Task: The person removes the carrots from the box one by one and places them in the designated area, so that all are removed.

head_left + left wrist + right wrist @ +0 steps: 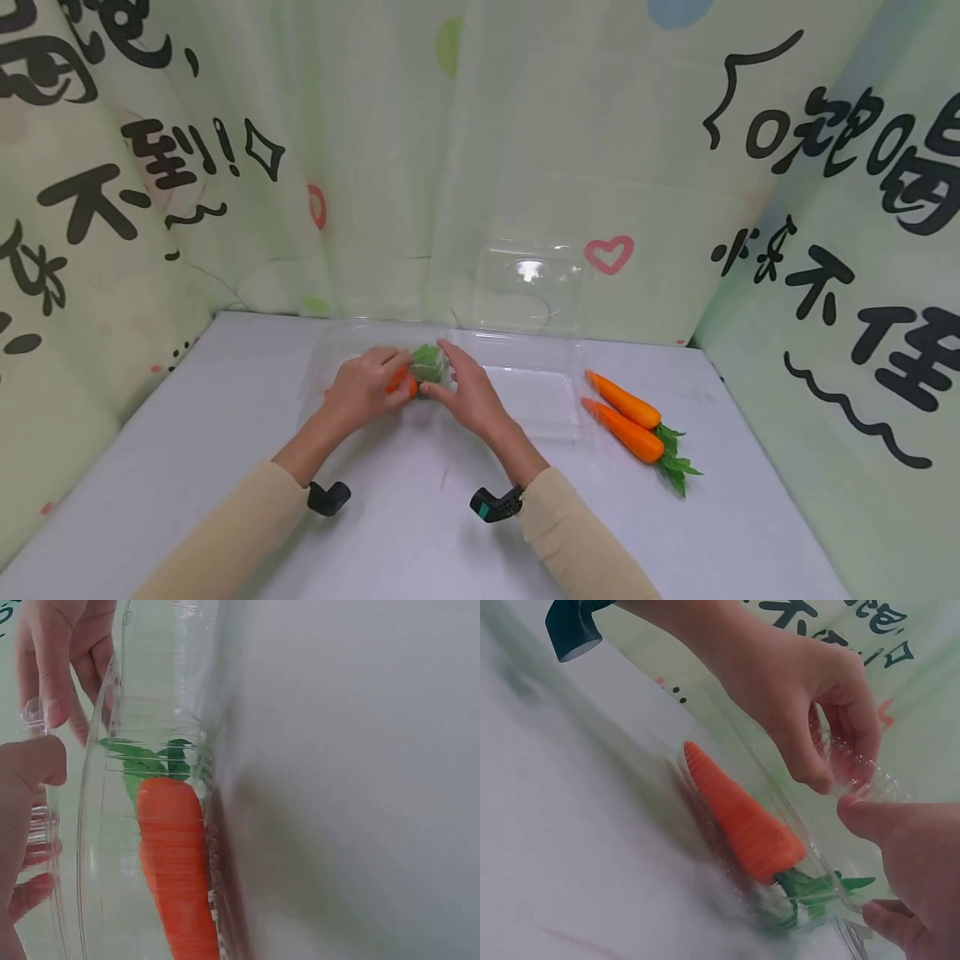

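A clear plastic clamshell box stands at the back of the table with a carrot inside, its green leaves toward the right end. My left hand is on the left of the box, thumb and fingers pinching a ribbed clear part of its lid. Opposite it, my right hand grips the lid at the leafy end, thumb and forefinger spread. The fingertips of both hands come close together in the right wrist view. In the head view the hands partly cover the carrot.
Another clear plastic box stands to the right with its lid raised against the curtain. Two leafy carrots lie to its right on the white table. Printed curtains surround the back and sides.
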### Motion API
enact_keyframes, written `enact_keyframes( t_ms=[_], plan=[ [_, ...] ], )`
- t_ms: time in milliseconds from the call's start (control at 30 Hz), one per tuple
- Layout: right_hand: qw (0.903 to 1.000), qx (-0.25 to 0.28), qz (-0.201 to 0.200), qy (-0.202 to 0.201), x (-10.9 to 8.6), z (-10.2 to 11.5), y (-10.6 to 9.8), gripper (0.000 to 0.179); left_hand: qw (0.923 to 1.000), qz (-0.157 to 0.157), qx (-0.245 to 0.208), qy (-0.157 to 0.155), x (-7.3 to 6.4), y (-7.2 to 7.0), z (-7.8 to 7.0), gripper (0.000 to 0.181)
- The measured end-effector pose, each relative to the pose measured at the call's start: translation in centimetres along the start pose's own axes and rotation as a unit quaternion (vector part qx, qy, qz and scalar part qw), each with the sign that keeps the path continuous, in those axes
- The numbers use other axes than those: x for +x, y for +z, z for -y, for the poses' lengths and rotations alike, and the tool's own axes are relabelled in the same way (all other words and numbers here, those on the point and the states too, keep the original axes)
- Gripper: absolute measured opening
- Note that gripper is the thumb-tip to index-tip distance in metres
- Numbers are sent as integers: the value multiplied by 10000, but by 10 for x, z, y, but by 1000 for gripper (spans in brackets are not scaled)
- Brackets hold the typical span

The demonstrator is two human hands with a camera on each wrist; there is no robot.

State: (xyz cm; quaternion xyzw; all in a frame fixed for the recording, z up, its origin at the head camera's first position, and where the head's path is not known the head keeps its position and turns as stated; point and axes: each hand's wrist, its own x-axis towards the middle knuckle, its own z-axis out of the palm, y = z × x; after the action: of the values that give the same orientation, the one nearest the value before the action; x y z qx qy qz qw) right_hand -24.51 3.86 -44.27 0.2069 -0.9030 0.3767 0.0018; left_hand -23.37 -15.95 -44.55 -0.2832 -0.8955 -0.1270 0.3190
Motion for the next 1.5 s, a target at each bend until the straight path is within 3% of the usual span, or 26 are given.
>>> enact_keyframes(
  t_ms=[267, 367, 467, 600, 700, 767, 900, 1000, 1133, 1300, 1500],
  plan=[
    [9996, -263, 3, -71, 0, -2, -1, 77, 9996, 213, -16, -205, -12, -9, 3, 56],
    [9997, -248, -27, -18, -1, -1, -1, 77, 9967, 352, 123, -715, -20, -15, 8, 60],
    [9998, -206, -48, -13, -1, 0, -2, 77, 9877, 569, 282, -1429, -29, -21, 14, 64],
    [9998, -172, -63, -86, -2, 1, -3, 77, 9677, 822, 196, -2374, -40, -26, 21, 69],
    [9997, -165, -86, -135, -2, 1, -4, 77, 9452, 867, -235, -3140, -46, -26, 26, 83],
    [9997, -172, -98, -142, -2, 2, -4, 76, 9234, 874, -721, -3668, -50, -26, 28, 93],
    [9998, -97, -108, -124, -2, 2, -3, 76, 8693, 907, -1759, -4529, -55, -28, 29, 103],
    [9998, -79, -109, -116, -2, 3, -2, 77, 8441, 829, -2140, -4846, -59, -29, 29, 97],
    [9999, -25, -100, -126, -2, 4, -2, 76, 8335, 368, -2443, -4941, -65, -27, 31, 79],
    [9997, 191, -88, -135, 1, 4, -2, 77, 8299, -241, -2655, -4900, -70, -23, 31, 58],
    [9997, 202, -77, -76, 3, 5, -2, 76, 8128, -660, -2868, -5027, -74, -17, 34, 46]
  ],
)
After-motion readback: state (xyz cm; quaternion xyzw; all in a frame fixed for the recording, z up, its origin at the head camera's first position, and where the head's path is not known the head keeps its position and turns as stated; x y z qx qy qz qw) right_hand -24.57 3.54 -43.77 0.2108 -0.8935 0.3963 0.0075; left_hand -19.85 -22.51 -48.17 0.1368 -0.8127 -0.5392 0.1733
